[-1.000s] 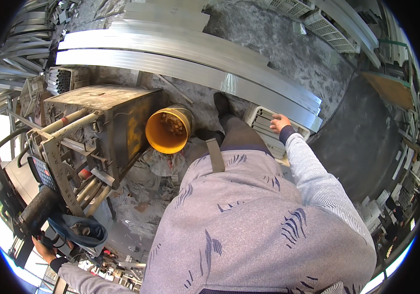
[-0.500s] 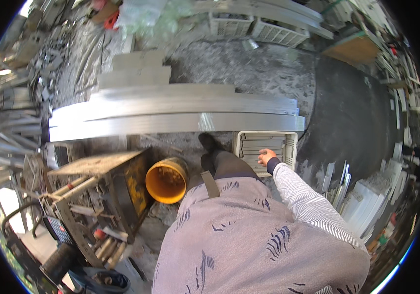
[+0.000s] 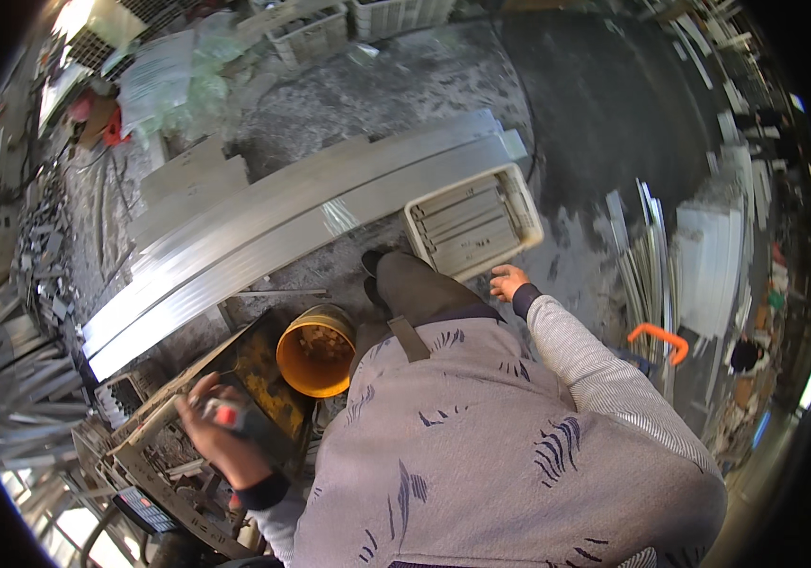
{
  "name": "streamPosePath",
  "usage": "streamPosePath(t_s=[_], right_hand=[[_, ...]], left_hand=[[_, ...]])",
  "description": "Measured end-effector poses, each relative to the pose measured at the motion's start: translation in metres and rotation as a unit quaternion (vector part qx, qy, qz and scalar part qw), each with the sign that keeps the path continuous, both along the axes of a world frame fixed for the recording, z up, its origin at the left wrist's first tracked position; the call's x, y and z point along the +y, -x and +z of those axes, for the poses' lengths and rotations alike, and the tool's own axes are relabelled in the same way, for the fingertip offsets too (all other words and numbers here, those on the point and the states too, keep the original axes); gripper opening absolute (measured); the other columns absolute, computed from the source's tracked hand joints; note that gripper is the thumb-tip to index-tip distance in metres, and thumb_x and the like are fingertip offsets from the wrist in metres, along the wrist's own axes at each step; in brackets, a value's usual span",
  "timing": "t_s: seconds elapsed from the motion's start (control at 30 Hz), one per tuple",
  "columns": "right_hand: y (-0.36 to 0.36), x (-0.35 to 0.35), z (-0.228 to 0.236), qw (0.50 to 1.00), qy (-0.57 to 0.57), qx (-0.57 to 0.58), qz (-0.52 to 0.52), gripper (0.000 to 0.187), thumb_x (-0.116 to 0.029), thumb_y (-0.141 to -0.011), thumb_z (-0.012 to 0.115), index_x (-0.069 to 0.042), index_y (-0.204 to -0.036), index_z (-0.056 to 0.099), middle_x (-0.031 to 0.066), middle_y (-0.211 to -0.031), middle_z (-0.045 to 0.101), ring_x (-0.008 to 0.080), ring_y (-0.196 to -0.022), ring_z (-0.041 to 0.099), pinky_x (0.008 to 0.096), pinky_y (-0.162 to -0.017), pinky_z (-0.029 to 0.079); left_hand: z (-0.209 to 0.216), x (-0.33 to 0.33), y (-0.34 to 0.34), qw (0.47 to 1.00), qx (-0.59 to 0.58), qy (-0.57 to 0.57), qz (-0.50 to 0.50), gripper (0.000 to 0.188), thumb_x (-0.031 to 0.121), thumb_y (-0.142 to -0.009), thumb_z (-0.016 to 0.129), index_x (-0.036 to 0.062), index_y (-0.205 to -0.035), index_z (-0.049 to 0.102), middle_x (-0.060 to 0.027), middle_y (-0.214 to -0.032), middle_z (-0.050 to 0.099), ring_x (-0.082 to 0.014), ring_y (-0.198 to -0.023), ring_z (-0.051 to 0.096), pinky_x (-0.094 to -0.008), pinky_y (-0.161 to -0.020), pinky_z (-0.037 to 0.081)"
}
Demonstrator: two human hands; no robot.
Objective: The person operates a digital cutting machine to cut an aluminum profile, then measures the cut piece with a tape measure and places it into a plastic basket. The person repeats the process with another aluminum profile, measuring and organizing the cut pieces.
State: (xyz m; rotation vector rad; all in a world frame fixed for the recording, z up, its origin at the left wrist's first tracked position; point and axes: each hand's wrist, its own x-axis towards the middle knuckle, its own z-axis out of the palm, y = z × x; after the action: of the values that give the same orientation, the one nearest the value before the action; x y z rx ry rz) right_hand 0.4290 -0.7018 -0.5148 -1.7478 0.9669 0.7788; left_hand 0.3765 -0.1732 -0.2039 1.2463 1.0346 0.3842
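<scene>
My left hand is raised over the worn metal stand at the left. Its fingers curl around a small red-and-grey object, too smeared by motion to name. My right hand hangs just below the near right edge of a white plastic crate, apart from it. The fingers of that hand are loosely bent, with nothing visible in them. Long flat metal strips lie side by side inside the crate. Beyond it, long silvery metal profiles lie slantwise across the floor.
A yellow bucket with bits inside stands beside my legs. Upright metal strips and an orange hooked handle are at the right. More white crates, clear plastic wrapping and metal scrap lie farther off.
My view has turned to the right, so the profiles and crate now look tilted. My left hand has come into view with the red-and-grey object. My right hand is now outside the crate.
</scene>
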Motion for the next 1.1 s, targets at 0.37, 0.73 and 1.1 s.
streamPosePath(t_s=[0.37, 0.73, 1.1], right_hand=[[0.123, -0.06, 0.047, 0.986, 0.064, 0.097, -0.119, 0.047, -0.007, -0.09, 0.062, -0.006, -0.136, 0.054, 0.0146, -0.11, 0.067, 0.0204, -0.079, 0.067, 0.0355, -0.062, 0.054], [0.154, -0.119, 0.124, 0.983, 0.156, -0.007, -0.091, 0.039, -0.007, -0.083, 0.065, -0.004, -0.121, 0.059, 0.0108, -0.076, 0.067, 0.018, -0.062, 0.062, 0.0328, -0.051, 0.047], [0.126, -0.154, 0.145, 0.988, 0.131, 0.082, 0.021, 0.047, -0.008, -0.086, 0.064, 0.0, -0.131, 0.053, 0.0114, -0.085, 0.067, 0.0169, -0.066, 0.064, 0.0291, -0.053, 0.051]], left_hand=[[-0.171, -0.052, 0.014, 0.936, 0.134, 0.187, -0.267, 0.018, 0.016, -0.095, 0.046, 0.0057, -0.095, 0.061, -0.007, -0.079, 0.065, -0.0155, -0.068, 0.063, -0.0265, -0.064, 0.05], [-0.336, -0.013, 0.042, 0.887, 0.287, 0.249, -0.262, 0.026, 0.019, -0.094, 0.047, 0.0017, -0.093, 0.066, -0.0078, -0.085, 0.068, -0.0189, -0.069, 0.064, -0.032, -0.065, 0.052], [-0.427, -0.071, 0.129, 0.824, 0.343, 0.091, -0.442, 0.045, 0.039, -0.092, 0.054, -0.002, -0.1, 0.071, -0.0193, -0.094, 0.072, -0.0294, -0.092, 0.068, -0.0358, -0.083, 0.05]])
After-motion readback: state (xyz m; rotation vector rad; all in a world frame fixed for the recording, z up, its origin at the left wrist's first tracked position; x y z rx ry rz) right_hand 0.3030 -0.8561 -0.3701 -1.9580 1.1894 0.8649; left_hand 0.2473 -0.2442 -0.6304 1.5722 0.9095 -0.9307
